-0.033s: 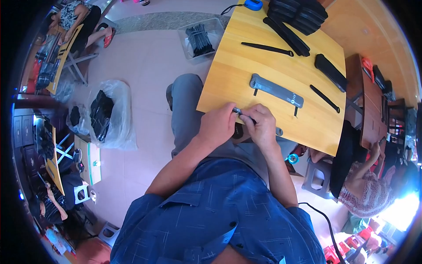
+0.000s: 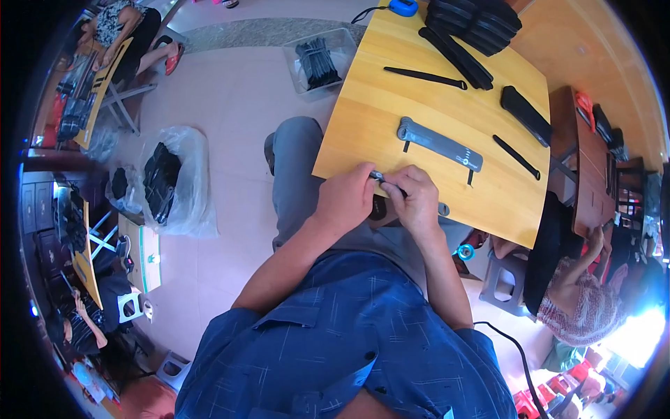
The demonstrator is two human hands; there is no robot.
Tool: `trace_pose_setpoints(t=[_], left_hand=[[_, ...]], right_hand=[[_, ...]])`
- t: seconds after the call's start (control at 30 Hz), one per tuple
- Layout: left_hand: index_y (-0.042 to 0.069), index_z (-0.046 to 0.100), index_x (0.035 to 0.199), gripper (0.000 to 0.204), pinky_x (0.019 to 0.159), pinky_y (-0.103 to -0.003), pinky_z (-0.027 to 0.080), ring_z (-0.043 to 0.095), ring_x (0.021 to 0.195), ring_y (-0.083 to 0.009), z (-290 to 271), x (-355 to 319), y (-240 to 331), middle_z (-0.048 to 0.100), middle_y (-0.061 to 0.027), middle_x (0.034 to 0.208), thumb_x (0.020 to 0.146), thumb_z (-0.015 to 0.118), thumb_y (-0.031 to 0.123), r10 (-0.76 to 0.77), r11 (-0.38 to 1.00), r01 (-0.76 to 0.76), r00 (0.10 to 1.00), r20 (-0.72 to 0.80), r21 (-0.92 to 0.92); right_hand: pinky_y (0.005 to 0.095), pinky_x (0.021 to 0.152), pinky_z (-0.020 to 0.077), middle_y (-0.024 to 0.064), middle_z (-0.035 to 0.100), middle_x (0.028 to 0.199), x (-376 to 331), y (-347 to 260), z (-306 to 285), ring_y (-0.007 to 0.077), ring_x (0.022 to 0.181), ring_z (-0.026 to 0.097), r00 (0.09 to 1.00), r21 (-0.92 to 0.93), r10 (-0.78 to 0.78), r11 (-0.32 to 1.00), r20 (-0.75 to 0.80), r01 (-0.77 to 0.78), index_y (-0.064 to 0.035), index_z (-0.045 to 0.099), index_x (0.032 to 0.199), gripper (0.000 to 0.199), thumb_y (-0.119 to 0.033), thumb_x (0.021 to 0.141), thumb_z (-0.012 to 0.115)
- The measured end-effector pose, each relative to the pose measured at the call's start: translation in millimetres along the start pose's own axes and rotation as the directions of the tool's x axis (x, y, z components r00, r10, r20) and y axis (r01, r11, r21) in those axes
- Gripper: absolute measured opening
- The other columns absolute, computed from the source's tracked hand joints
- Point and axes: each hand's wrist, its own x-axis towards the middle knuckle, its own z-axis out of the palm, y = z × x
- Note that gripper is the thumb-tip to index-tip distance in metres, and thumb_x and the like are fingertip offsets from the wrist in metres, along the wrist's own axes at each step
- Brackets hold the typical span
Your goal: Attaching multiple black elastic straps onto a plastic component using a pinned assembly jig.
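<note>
At the near edge of the wooden table (image 2: 363,133), my left hand (image 2: 349,195) and my right hand (image 2: 413,199) are closed close together. Both pinch a narrow black strap (image 2: 377,176), mostly hidden by the fingers. A grey looped end (image 2: 443,209) pokes out beside my right hand; whether it belongs to the same strap I cannot tell. Just beyond my hands lies a flat stack of straps (image 2: 436,144) with a grey printed wrap and looped ends at its left. Short dark strips stick out beneath it.
Two single black straps (image 2: 424,77) (image 2: 516,157) lie on the table. Further off are black bundles (image 2: 457,59) (image 2: 525,115) and a large dark pile (image 2: 474,24). A clear bin of straps (image 2: 317,63) and a plastic bag (image 2: 192,181) stand on the floor. Other people sit at both sides.
</note>
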Motion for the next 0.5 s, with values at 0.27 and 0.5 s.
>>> trace_pose_setpoints(t=[0.27,0.5], left_hand=[[0.008,0.065,0.124,0.028,0.070,-0.052,0.056,0.071,0.079,-0.0415,-7.4,2.4,3.7,0.073,-0.0188,0.086,0.097,0.063,0.015,-0.074,0.995,0.070,0.995,0.063,0.071],[0.011,0.066,0.123,0.026,0.066,-0.050,0.057,0.072,0.075,-0.0392,-2.6,3.9,-5.0,0.073,-0.0169,0.084,0.097,0.065,0.016,-0.035,0.998,0.037,0.998,-0.044,0.054]], right_hand=[[0.0424,0.070,0.0546,0.0110,0.067,0.082,2.4,-2.6,-0.2,0.0320,0.078,0.067,1.000,-0.020,0.031,0.999,0.005,-0.031,-0.0043,0.077,0.089,0.008,-0.004,0.081,0.080],[0.0427,0.069,0.0540,0.0113,0.065,0.080,4.9,-2.5,-1.1,0.0324,0.077,0.066,0.999,-0.023,0.034,0.999,0.014,-0.034,-0.0040,0.077,0.089,0.010,-0.005,0.080,0.081]])
